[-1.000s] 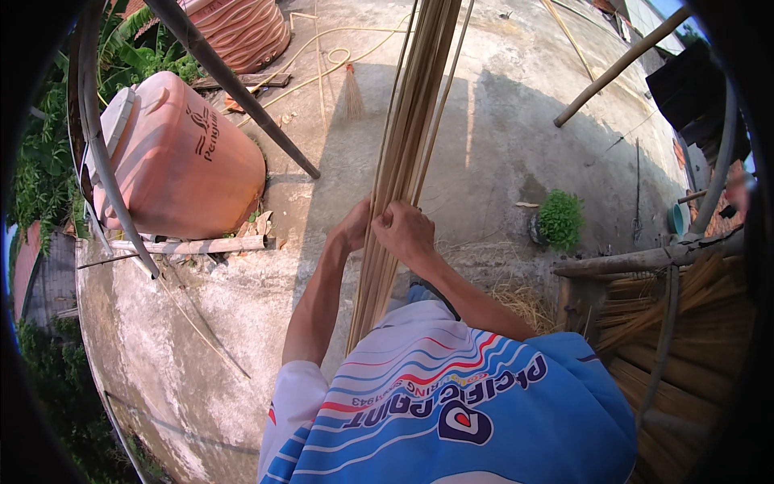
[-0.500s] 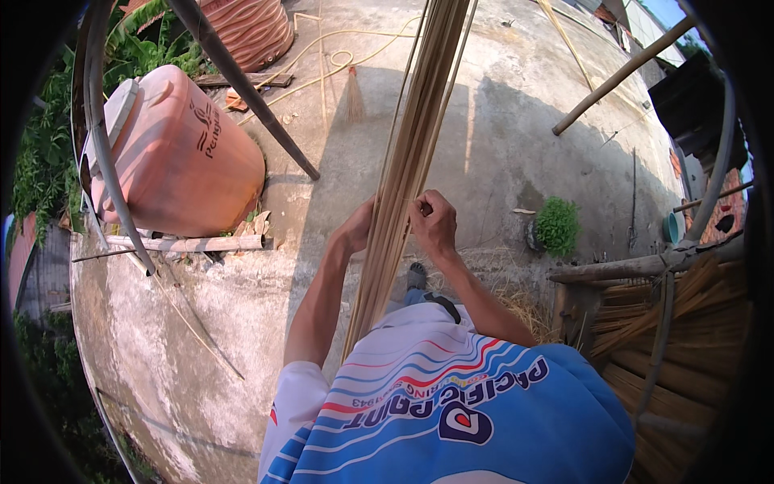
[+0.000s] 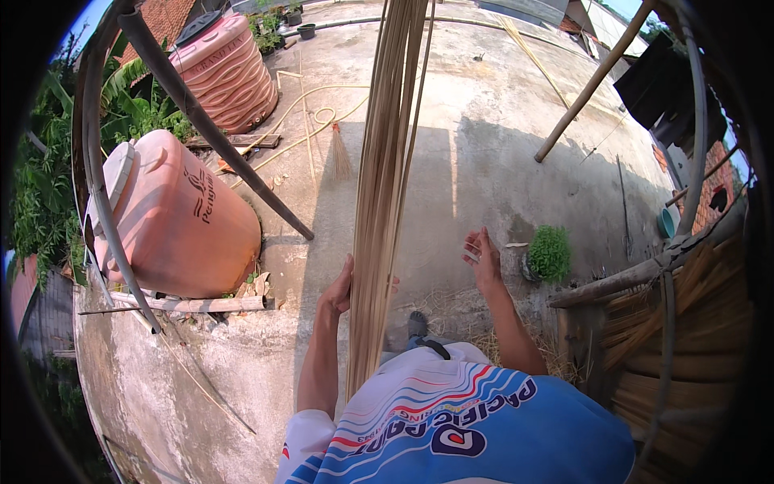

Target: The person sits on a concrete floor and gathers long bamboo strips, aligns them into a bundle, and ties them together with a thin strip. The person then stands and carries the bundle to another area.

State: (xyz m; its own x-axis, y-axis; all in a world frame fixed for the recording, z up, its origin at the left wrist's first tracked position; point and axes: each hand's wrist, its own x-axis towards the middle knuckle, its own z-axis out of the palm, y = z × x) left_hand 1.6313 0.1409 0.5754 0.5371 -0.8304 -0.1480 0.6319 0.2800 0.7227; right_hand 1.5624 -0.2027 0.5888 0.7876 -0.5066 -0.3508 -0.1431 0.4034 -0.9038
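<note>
A bundle of long, thin, dry tan stalks (image 3: 379, 189) stands nearly upright before my body, its upper end passing out of view at the top. My left hand (image 3: 339, 289) grips it low down from behind; the thumb side shows on the left and fingertips peek out at the right edge. One or two stalks hang slightly apart along the bundle's right side. Off to the right, my right hand (image 3: 484, 256) is raised away from the stalks with its fingers apart and nothing visible in it.
Two large orange-pink water tanks (image 3: 201, 234) stand at the left behind a slanting dark pole (image 3: 218, 129). A broom (image 3: 340, 153) and a yellow hose (image 3: 326, 115) lie beyond. At right are a potted green plant (image 3: 550, 253), a wooden rail (image 3: 605, 286) and stacked dry stalks (image 3: 685, 315).
My right hand has left the bundle and moved right, its fingers opening. My left hand stays on the stalks. The whole view has shifted, showing more of the far yard.
</note>
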